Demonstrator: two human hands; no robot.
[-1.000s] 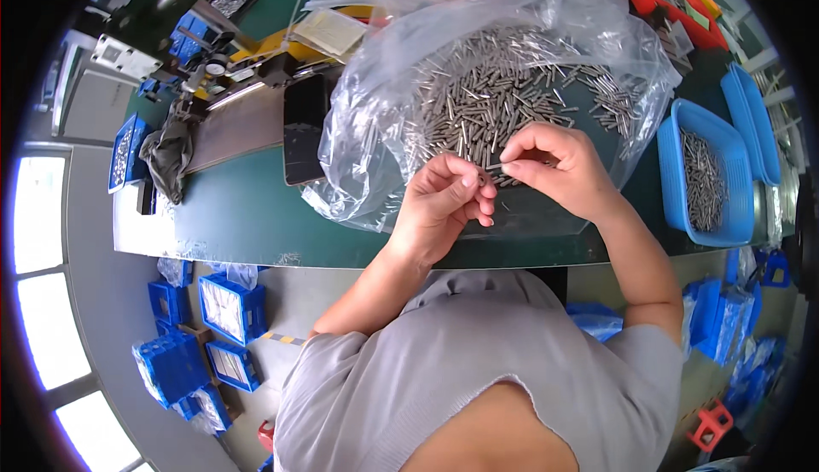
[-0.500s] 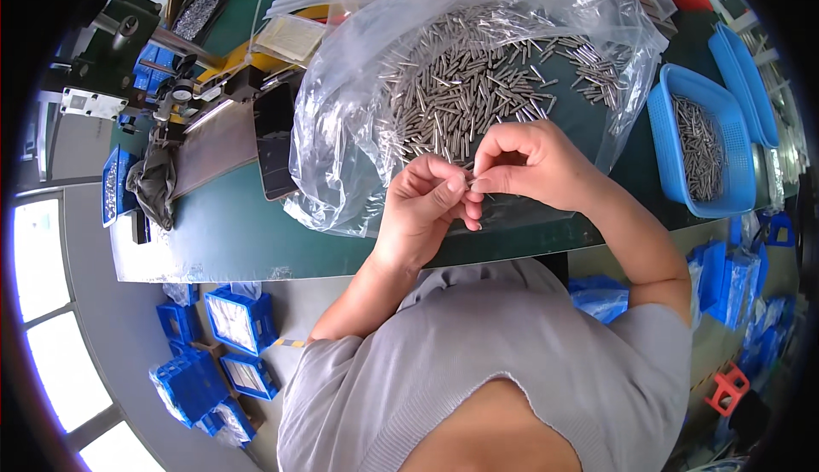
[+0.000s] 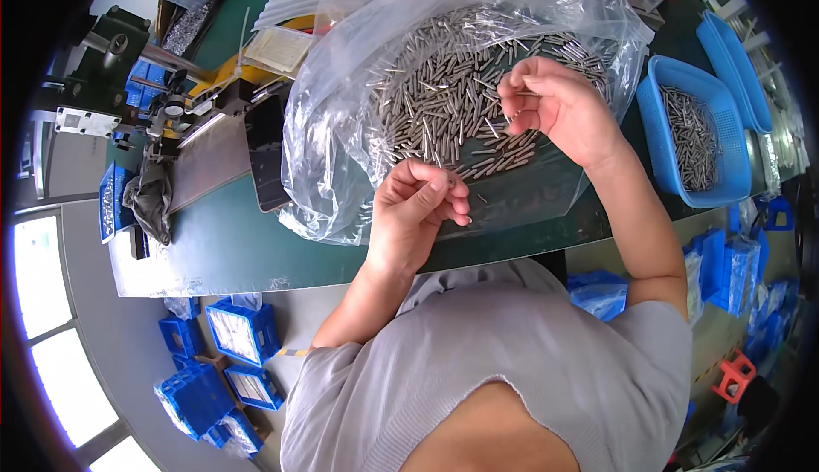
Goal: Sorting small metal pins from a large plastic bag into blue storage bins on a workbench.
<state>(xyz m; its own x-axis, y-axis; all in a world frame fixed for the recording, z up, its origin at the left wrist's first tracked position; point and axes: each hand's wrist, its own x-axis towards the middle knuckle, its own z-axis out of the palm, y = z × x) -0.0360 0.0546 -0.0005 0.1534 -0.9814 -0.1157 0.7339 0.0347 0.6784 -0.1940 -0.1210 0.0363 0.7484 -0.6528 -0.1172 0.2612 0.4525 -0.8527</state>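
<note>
Small metal pins (image 3: 439,105) lie in a wide heap on a clear plastic bag (image 3: 328,131) spread over the green table. My left hand (image 3: 414,208) is closed in a pinch at the heap's near edge. What sits between its thumb and forefinger is too small to make out. Raised over the right side of the pins is my right hand (image 3: 567,110), its fingers loosely bent and apart. No pin shows clearly in it. A few pins lie loose between the two hands.
At the right a blue plastic basket (image 3: 729,161) holds more pins, with another blue basket (image 3: 735,71) behind it. A dark green machine (image 3: 107,54) stands at the left, near a black flat panel (image 3: 266,152). Blue crates (image 3: 241,329) sit on the floor.
My hands were together, pinching at one spot. Now the right hand has moved up and right over the pins, its fingers loosened. The left hand stays nearly in place.
</note>
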